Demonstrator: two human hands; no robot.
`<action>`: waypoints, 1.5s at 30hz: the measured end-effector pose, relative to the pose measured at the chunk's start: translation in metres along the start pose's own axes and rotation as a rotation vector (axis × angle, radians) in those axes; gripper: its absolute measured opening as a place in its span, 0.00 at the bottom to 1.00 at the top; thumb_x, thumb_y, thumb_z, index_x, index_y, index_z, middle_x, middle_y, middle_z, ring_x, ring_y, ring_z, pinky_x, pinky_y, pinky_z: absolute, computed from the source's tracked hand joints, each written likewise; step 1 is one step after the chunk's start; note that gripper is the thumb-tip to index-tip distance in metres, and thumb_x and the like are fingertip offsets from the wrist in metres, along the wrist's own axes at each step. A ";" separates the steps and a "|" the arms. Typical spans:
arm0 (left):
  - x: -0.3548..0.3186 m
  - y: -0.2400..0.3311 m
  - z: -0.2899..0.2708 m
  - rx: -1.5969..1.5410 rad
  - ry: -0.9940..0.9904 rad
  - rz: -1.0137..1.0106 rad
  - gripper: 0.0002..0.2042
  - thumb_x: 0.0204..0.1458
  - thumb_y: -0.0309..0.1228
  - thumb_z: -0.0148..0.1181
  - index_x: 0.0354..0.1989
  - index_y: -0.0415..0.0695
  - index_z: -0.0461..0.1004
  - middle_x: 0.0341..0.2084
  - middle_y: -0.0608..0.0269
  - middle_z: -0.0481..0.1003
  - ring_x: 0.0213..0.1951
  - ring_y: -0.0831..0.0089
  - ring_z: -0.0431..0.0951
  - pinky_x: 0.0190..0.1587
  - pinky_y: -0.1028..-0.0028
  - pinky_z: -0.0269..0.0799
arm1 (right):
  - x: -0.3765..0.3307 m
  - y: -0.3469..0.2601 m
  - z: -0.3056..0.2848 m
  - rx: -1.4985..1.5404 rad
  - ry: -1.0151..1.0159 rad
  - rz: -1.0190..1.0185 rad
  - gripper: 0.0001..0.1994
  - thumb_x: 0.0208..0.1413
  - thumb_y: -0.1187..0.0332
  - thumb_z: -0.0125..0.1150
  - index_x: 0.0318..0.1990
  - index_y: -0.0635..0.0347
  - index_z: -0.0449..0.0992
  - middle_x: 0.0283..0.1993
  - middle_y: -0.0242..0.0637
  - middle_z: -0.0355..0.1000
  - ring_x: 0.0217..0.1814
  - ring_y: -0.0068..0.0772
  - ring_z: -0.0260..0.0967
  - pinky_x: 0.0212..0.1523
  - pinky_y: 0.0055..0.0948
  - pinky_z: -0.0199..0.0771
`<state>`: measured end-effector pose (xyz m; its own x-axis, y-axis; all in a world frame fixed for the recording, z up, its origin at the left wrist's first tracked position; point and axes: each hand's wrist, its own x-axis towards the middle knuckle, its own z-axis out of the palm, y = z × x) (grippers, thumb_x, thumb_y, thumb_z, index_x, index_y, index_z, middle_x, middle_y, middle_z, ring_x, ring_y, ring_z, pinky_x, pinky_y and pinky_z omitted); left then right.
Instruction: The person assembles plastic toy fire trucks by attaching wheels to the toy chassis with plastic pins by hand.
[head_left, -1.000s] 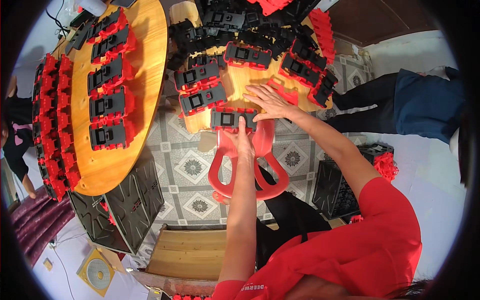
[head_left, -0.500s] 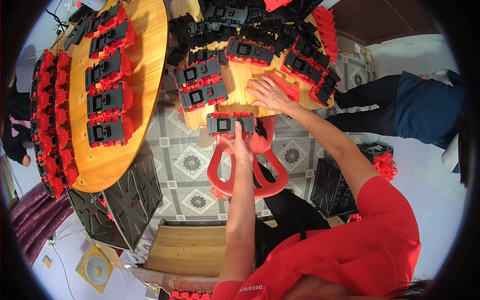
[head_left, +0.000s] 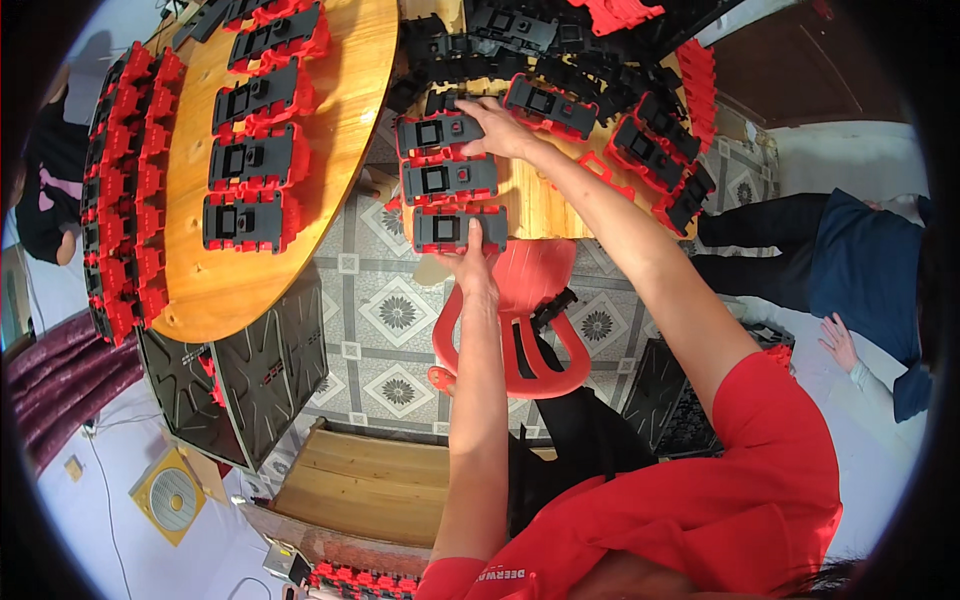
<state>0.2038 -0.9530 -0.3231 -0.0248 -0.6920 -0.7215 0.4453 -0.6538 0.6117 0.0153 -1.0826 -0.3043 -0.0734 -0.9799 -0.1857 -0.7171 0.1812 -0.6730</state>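
Observation:
My left hand (head_left: 474,264) is closed on the near edge of a black-and-red plastic housing (head_left: 440,230), its thumb lying on the black top. That housing sits at the near edge of the small wooden table (head_left: 530,212), lined up with two like it. The middle housing (head_left: 435,177) lies just beyond it. Around the right end of the far housing (head_left: 425,134) my right hand (head_left: 497,132) curls, with fingers at its far edge and thumb at its near edge. A red open frame (head_left: 605,174) lies right of my right forearm.
More housings (head_left: 655,155) stand at the table's right, with heaped black parts (head_left: 510,35) behind. A round wooden table (head_left: 340,150) at left carries rows of housings. A red chair (head_left: 545,355) is below my hands. Another person (head_left: 860,270) is at right, one more (head_left: 50,190) at far left.
My left hand has brought its housing up against the other two in the column. My right hand has moved left from the red frame to the far housing. The view has shifted.

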 end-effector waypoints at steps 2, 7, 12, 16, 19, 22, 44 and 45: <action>0.005 0.010 -0.010 -0.039 0.033 0.022 0.50 0.48 0.31 0.70 0.70 0.55 0.32 0.65 0.54 0.53 0.60 0.57 0.64 0.51 0.52 0.75 | 0.000 -0.010 0.005 -0.058 -0.071 0.000 0.47 0.38 0.59 0.75 0.68 0.45 0.57 0.61 0.56 0.56 0.65 0.54 0.57 0.63 0.40 0.62; 0.016 0.013 -0.016 -0.004 -0.023 0.028 0.38 0.47 0.29 0.71 0.62 0.49 0.50 0.56 0.55 0.65 0.54 0.60 0.71 0.46 0.53 0.77 | -0.008 0.000 0.003 0.098 -0.134 0.096 0.41 0.36 0.70 0.76 0.64 0.43 0.65 0.56 0.48 0.60 0.62 0.50 0.60 0.63 0.36 0.61; 0.014 0.013 -0.031 0.019 -0.152 -0.022 0.52 0.42 0.31 0.75 0.68 0.51 0.36 0.61 0.51 0.58 0.59 0.58 0.65 0.49 0.54 0.76 | -0.025 0.006 0.003 0.231 -0.067 0.052 0.41 0.35 0.77 0.76 0.62 0.50 0.67 0.60 0.47 0.60 0.63 0.42 0.60 0.63 0.34 0.61; -0.047 0.026 -0.121 0.039 -0.041 0.129 0.53 0.41 0.36 0.76 0.69 0.43 0.38 0.61 0.52 0.60 0.57 0.61 0.68 0.58 0.64 0.67 | -0.078 -0.066 0.055 0.480 -0.147 -0.105 0.37 0.40 0.77 0.72 0.62 0.63 0.66 0.60 0.41 0.65 0.61 0.29 0.62 0.61 0.28 0.62; -0.129 0.030 -0.145 -0.072 0.039 0.279 0.54 0.42 0.33 0.75 0.69 0.40 0.37 0.61 0.53 0.60 0.60 0.64 0.64 0.62 0.66 0.61 | -0.129 -0.104 0.062 0.584 -0.245 -0.176 0.36 0.41 0.79 0.70 0.62 0.66 0.64 0.54 0.39 0.70 0.55 0.28 0.67 0.56 0.28 0.68; -0.210 0.018 -0.221 -0.117 0.230 0.381 0.53 0.45 0.29 0.72 0.69 0.44 0.33 0.60 0.55 0.61 0.60 0.64 0.64 0.63 0.64 0.60 | -0.199 -0.191 0.106 0.371 -0.249 -0.240 0.35 0.41 0.79 0.69 0.62 0.63 0.65 0.57 0.41 0.64 0.56 0.33 0.66 0.58 0.29 0.68; -0.506 -0.011 -0.797 -0.791 0.969 0.587 0.45 0.41 0.36 0.75 0.64 0.50 0.49 0.57 0.56 0.64 0.52 0.61 0.71 0.38 0.49 0.76 | -0.593 -0.684 0.672 -0.223 -1.007 -0.753 0.39 0.29 0.66 0.76 0.55 0.68 0.67 0.48 0.54 0.72 0.50 0.50 0.72 0.50 0.41 0.73; -0.506 -0.012 -0.812 -0.806 0.981 0.611 0.44 0.41 0.36 0.75 0.64 0.52 0.49 0.56 0.57 0.65 0.51 0.61 0.72 0.35 0.50 0.77 | -0.605 -0.692 0.681 -0.227 -1.012 -0.745 0.39 0.29 0.66 0.76 0.55 0.68 0.67 0.48 0.54 0.72 0.50 0.50 0.72 0.50 0.41 0.73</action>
<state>0.9380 -0.3469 -0.2288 0.8322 -0.0889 -0.5472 0.5504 0.2515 0.7961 1.0278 -0.5583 -0.2135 0.8826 -0.3192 -0.3452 -0.4662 -0.4987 -0.7307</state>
